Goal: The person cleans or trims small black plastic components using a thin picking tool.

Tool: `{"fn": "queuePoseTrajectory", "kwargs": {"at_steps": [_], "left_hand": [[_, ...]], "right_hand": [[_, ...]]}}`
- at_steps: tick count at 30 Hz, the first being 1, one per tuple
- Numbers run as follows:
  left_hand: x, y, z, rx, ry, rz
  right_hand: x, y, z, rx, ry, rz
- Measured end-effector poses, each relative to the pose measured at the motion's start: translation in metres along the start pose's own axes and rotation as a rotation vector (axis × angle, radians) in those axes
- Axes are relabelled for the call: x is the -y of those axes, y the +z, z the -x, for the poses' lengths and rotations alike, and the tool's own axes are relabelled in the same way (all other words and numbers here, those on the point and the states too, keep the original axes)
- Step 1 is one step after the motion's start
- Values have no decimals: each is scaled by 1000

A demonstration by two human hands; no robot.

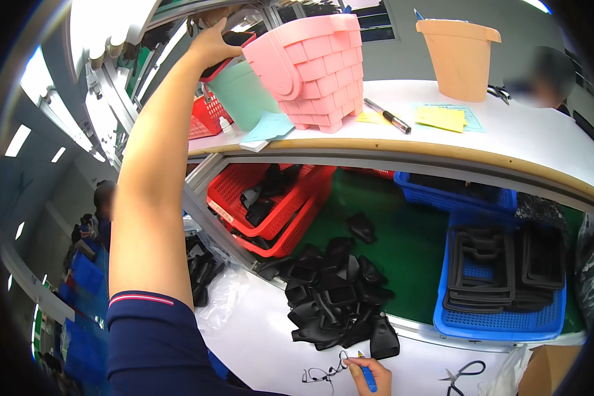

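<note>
Holding the left hand [211,49] high, at a red-edged dark box [245,39] near the left end of the raised shelf [541,125], just beside the pale green bin [244,96] and the pink brick-patterned bin [323,72]; not showing enough of the fingers up there, so cannot tell gripping from merely touching. Grasping a slim blue tool [368,379] firmly in the right hand [381,379] meanwhile, closing thumb and fingers around the shaft, low over the white worktop [264,356], in front of the heap of black moulded parts [336,290]. Pointing the tool's yellowish end toward that heap, close beside some thin black strands [320,377]; cannot tell touching from narrowly missing those. Judging by this pose, probably being at a fetching or placing step up at the box, with the left hand doing the active work and the right merely holding the tool at the ready. Likely calling next for finishing with the box, lifting clear of the neighbouring bins without knocking either, and bringing the left hand down beside the right. Also calling, probably, for minding the tool's end around the strands and any fingers arriving there. Leaving the dark-handled scissors [462,378] lying apart, to the right on the worktop, ungrasped.
</note>
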State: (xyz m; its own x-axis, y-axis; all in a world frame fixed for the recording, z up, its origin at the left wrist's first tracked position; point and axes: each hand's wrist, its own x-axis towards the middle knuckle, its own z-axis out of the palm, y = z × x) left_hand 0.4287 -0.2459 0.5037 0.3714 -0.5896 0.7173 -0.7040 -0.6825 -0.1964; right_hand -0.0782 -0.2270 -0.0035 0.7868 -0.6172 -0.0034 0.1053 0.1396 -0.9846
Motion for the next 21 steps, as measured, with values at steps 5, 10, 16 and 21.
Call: {"fn": "queuePoseTrajectory", "kwargs": {"at_steps": [5,10,16,21], "left_hand": [[-7,12,19,-235,-47,-286],[-8,12,34,-322,103,-260],[-13,8,37,-308,125,-259],[-15,7,38,-284,110,-248]], "right_hand": [[0,2,1,2,-66,51],[1,3,0,3,-101,69],[4,3,1,-3,-124,131],[5,4,0,7,-100,109]]}}
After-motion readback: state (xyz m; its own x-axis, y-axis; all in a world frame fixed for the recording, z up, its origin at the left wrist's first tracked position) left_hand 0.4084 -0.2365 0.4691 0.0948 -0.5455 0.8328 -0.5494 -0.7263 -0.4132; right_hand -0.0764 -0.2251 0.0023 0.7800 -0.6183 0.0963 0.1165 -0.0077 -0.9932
